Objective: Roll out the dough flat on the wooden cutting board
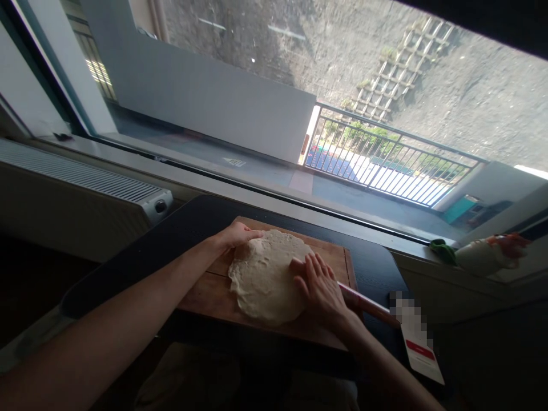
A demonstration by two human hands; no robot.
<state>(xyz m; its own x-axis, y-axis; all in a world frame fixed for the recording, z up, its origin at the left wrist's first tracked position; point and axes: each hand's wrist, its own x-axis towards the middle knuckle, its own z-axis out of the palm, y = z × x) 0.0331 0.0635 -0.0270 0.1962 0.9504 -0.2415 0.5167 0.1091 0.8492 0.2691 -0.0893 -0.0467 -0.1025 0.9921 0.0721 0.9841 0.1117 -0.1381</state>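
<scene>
A flat, roundish sheet of pale dough (268, 279) with a ragged edge lies on a wooden board (209, 294). At its upper left edge is my left hand (235, 235), its thumb and fingers closed on the dough's rim. A long reddish rolling pin (368, 304) runs from the dough's right part out over the board's right edge. My right hand (323, 285) lies over the pin near its far end, with the thumb on one side and the fingers on the other. The palm hides part of the pin.
The board rests on a dark table (171, 240) beside a window sill. A phone (422, 348) with a lit screen lies at the table's right end. A white radiator (85, 171) stands at left; a white jar (479, 257) and a green item (443, 251) are at right.
</scene>
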